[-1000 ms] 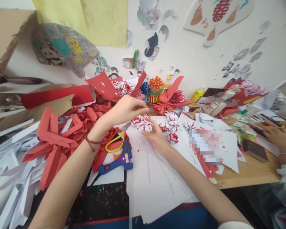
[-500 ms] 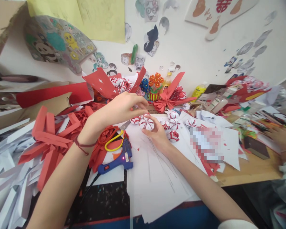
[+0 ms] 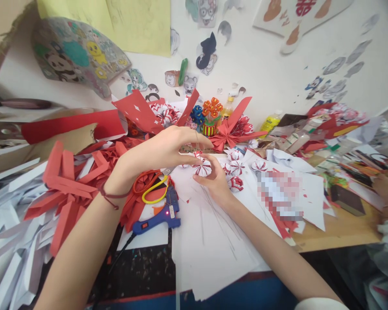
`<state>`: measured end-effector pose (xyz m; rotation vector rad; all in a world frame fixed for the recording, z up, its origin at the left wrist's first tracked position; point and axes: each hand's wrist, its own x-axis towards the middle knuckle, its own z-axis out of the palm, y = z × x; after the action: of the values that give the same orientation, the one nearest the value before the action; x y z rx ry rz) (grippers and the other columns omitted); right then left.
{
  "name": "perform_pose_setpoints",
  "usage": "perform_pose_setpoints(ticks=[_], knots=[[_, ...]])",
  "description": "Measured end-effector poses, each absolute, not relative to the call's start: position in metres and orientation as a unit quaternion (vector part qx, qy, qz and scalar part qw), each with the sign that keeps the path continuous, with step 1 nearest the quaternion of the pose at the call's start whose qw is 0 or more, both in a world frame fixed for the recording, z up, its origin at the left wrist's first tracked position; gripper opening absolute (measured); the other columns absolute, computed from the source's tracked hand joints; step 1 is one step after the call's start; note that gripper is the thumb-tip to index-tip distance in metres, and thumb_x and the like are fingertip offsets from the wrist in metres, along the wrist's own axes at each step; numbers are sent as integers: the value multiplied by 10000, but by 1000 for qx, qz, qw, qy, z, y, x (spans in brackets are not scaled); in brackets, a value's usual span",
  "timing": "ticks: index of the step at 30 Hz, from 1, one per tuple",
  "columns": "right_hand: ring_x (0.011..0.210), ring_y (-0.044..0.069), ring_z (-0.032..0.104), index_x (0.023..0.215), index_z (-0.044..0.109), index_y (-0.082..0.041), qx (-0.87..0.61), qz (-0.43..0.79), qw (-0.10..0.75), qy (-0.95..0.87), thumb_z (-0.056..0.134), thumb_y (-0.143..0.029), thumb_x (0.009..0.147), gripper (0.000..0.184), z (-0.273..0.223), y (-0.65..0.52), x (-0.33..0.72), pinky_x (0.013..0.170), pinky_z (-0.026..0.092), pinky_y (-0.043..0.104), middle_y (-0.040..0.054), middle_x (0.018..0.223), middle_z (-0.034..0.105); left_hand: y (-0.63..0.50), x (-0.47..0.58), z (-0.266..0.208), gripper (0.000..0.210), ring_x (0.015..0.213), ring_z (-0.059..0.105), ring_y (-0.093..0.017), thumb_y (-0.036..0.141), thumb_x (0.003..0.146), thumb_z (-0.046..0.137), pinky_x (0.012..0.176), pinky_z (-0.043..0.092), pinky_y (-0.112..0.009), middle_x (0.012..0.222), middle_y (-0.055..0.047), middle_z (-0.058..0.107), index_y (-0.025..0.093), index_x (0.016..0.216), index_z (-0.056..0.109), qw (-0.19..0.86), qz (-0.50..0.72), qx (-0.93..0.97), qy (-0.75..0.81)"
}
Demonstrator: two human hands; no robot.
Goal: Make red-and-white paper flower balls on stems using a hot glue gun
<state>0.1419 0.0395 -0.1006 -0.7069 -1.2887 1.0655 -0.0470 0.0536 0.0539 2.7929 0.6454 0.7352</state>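
A round paper flower [image 3: 203,168] with red and white petals is held up over the white paper sheets [image 3: 197,258]. My right hand [image 3: 218,183] grips it from the right, thumb below and fingers behind. From the left, my left hand [image 3: 174,146] arches over the same flower, its thumb against the near top and its fingers curving round the far side; the fingertips are partly hidden. Just left of the sheets lies a blue glue gun [image 3: 158,219] with a lit red light. Scissors with a yellow and an orange handle [image 3: 155,193] rest beside it.
Several finished paper flowers [image 3: 236,167] sit right of my hands. Folded red strips [image 3: 67,185] and white strips [image 3: 13,245] are heaped at left. Bouquets in red paper [image 3: 228,137] stand against the wall. Another person's hand [image 3: 386,189] is at the far right.
My left hand has shifted slightly right and spread from a near pinch above the flower to a wider hold around it. My right hand stays almost still with the flower.
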Motion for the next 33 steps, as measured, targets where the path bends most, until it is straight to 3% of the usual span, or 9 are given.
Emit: perform_pose_setpoints(ticks=[9, 16, 21, 27, 33], knots=[[1331, 265, 530, 1248, 570, -307, -290, 490, 612, -549, 922, -328, 626, 715, -101, 40, 141, 1013, 530, 407, 41, 1356, 615, 41, -45, 64, 139, 859, 684, -167, 307, 918, 682, 776, 521, -260, 972, -51, 754, 241, 981, 787, 145, 268, 940, 156], [1331, 280, 540, 1218, 582, -323, -307, 515, 591, -539, 932, -375, 609, 704, -95, 35, 140, 1054, 502, 430, 37, 1271, 666, 34, -42, 68, 198, 802, 703, -170, 338, 925, 617, 749, 519, -270, 895, -29, 771, 256, 846, 778, 127, 280, 927, 217], [1221, 253, 621, 1275, 555, -354, -295, 590, 536, -527, 934, -333, 620, 757, -95, 32, 138, 976, 549, 399, 28, 1318, 650, 39, -45, 64, 204, 687, 675, -133, 344, 909, 633, 680, 469, -248, 778, -3, 763, 222, 812, 765, 78, 338, 894, 284], [1002, 210, 711, 1276, 552, -347, -229, 679, 512, -474, 848, -440, 754, 607, -97, 32, 138, 979, 546, 435, 15, 1164, 717, 40, -48, 64, 236, 599, 599, -116, 335, 907, 641, 680, 457, -266, 654, 6, 719, 198, 744, 742, 83, 380, 865, 317], [947, 211, 705, 1241, 610, -339, -237, 716, 480, -448, 705, -602, 849, 482, -95, 33, 140, 941, 557, 458, 17, 1115, 725, 37, -44, 64, 260, 602, 579, -119, 358, 895, 667, 671, 423, -283, 650, 4, 702, 189, 703, 714, 42, 396, 848, 351]])
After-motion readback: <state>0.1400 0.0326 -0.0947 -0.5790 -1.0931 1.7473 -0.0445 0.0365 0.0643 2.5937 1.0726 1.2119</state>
